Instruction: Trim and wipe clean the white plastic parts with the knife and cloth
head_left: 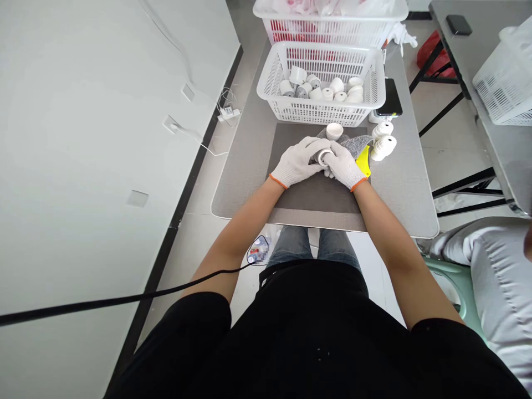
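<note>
Both my hands wear white knit gloves with orange cuffs, and they meet over the dark mat (316, 199). Between them is a small white round cup-shaped piece (323, 158), its open rim facing me. My left hand (300, 160) is closed around the piece's left side. My right hand (344, 164) grips it from the right, thumb at the opening. Just beyond the fingers stands another white cup-shaped piece (334, 131). A grey mottled cloth (358, 145) lies beside my right hand, with a yellow flat tool (364, 162) next to it.
Behind the hands stands a white basket (320, 115) of similar white pieces, with another basket (332, 25) beyond it. White ribbed pieces (384, 148) lie to the right, near a black phone (390, 98). A black cable (166, 291) crosses at left; a person's grey-clad leg (494, 260) is at right.
</note>
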### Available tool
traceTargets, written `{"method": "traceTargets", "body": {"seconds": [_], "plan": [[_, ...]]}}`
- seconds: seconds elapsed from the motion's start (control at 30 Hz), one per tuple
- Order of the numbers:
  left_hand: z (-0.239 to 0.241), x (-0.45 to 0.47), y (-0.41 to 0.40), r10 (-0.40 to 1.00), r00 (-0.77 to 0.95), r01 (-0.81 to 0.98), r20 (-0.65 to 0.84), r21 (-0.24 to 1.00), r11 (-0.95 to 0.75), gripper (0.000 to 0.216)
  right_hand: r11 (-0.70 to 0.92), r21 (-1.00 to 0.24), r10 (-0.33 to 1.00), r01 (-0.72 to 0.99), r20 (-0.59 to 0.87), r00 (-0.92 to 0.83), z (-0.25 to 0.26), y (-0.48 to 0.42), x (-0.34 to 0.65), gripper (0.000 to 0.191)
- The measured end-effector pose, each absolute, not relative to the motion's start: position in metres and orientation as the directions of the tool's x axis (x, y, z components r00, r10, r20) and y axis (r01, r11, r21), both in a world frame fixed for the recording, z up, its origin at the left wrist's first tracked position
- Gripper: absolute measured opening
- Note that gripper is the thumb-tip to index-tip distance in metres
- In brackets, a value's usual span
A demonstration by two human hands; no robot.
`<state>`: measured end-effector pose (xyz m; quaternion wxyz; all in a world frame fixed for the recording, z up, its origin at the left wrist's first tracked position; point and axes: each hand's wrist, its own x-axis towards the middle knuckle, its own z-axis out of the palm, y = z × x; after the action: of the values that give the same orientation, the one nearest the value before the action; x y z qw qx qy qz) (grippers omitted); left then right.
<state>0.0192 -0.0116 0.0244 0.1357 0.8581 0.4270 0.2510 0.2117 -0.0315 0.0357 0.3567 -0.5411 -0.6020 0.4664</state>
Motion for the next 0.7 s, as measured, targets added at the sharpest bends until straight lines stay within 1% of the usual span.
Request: {"method": "traceTargets", "body": {"seconds": [0.13,0.3,0.4,0.47,0.57,0.63,0.7], "plan": [[0.023,0.019,-0.011,0.797,0.512,0.663,0.320,0.443,-0.603,0.065,-0.054,-0.953,0.988,0.298,-0.094,-0.122,0.036,-0.031,0.210,0.013],[0.019,0.019,-0.010,0.780,0.528,0.652,0.337,0.427,-0.626,0.064,-0.053,-0.958,0.983,0.281,-0.100,-0.156,0.036,-0.031,0.210,0.009],[0.018,0.019,-0.010,0.784,0.518,0.655,0.341,0.431,-0.621,0.066,-0.045,-0.957,0.987,0.286,-0.087,-0.138,0.035,-0.032,0.211,0.012],[0.020,0.019,-0.011,0.799,0.497,0.664,0.337,0.445,-0.601,0.067,-0.024,-0.970,0.988,0.241,-0.060,-0.145,0.032,-0.032,0.212,0.020],[0.023,0.018,-0.012,0.829,0.452,0.678,0.329,0.477,-0.559,0.065,0.003,-0.994,0.982,0.105,-0.017,-0.186,0.026,-0.030,0.213,0.037],[0.025,0.018,-0.013,0.848,0.417,0.687,0.327,0.498,-0.529,0.067,-0.023,-0.999,0.984,0.027,-0.027,-0.176,0.021,-0.027,0.214,0.054],[0.026,0.017,-0.012,0.863,0.390,0.695,0.322,0.511,-0.505,0.070,-0.052,-0.999,0.987,-0.004,-0.051,-0.154,0.018,-0.024,0.214,0.067]]}}
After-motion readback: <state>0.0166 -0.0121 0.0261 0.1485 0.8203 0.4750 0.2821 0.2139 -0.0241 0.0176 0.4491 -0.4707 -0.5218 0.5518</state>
